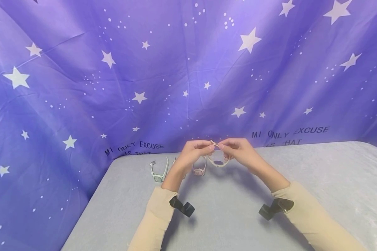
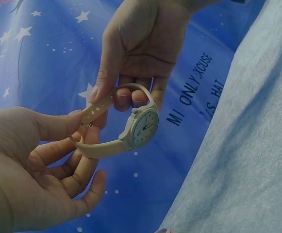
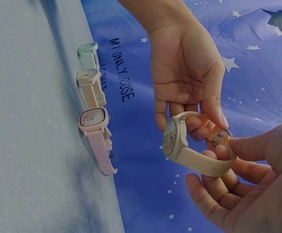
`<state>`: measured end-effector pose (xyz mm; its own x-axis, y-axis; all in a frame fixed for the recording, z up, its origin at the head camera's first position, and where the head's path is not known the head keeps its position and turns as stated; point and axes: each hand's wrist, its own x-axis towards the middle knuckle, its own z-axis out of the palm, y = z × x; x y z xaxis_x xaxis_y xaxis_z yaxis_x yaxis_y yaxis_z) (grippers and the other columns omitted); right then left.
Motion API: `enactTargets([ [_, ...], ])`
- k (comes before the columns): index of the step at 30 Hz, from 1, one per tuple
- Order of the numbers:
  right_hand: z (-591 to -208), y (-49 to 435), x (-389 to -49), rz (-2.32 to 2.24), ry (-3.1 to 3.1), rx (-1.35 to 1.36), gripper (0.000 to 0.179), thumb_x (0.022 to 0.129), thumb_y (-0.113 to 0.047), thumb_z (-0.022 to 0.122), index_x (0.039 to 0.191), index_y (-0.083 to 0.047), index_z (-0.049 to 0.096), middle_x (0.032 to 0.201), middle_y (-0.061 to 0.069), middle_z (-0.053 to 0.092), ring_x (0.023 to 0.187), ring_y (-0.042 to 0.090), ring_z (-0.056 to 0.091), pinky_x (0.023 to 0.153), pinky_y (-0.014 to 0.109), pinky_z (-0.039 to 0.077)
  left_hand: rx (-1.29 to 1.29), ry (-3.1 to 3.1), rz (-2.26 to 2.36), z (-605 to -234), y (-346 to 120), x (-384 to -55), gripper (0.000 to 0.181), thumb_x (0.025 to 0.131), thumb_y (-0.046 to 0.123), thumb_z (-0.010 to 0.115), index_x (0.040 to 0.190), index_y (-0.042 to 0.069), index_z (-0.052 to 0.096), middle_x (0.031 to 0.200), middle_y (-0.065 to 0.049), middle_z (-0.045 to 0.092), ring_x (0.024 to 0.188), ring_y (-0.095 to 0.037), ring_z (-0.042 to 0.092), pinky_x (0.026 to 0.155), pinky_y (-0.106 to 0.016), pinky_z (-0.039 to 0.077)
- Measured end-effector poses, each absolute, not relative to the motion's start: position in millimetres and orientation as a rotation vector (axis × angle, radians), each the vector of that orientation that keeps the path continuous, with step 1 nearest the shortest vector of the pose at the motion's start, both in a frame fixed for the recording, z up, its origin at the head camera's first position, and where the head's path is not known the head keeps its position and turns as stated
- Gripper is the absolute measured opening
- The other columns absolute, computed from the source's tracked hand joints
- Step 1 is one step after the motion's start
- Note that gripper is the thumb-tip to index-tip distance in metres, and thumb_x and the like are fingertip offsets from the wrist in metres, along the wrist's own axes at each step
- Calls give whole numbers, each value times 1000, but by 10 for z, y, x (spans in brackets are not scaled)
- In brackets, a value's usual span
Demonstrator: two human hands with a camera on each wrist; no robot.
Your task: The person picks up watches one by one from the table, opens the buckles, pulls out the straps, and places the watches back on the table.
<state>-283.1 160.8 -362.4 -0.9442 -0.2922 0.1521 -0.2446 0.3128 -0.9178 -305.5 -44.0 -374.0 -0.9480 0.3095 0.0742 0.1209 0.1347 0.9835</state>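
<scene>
A cream wristwatch point(image 2: 141, 128) with a round dial is held up above the far part of the table, dial hanging lowest, its strap bent into a loop. My left hand point(image 1: 193, 155) pinches one strap end between thumb and fingers. From the other side, my right hand point(image 1: 240, 152) pinches the opposite end. The two ends overlap at the top of the loop, where the strap's row of holes point(image 2: 98, 109) shows in the left wrist view. A metal buckle point(image 3: 223, 137) sits between the thumbs in the right wrist view, partly hidden by fingers.
Three more watches stand in a row on the grey cloth-covered table point(image 1: 226, 216): a mint green one point(image 3: 88, 48), a cream one point(image 3: 88, 75) and a pink square one point(image 3: 93, 119). My left hand partly hides the middle one in the head view. Behind hangs a purple star-printed curtain point(image 1: 176, 69).
</scene>
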Motion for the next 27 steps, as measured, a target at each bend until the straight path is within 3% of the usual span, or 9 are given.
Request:
enactTargets([
  [17,-3640,1616,-2854,-1728,2491,-498,31,100,-12,61,123,8,66,75,1,66,72,13,61,76,27,58,403,2287,1906,-3745,-445,-3055,26,96,13,68,117,-1,72,103,-15,75,86,-10,66,98,-41,54],
  [27,-3634,1626,-2856,-1706,2506,-489,31,100,-14,63,122,7,67,75,-3,66,73,13,62,78,28,58,398,2280,1902,-3746,-456,-3062,26,97,13,67,117,-1,73,102,-13,75,87,-11,66,102,-47,52],
])
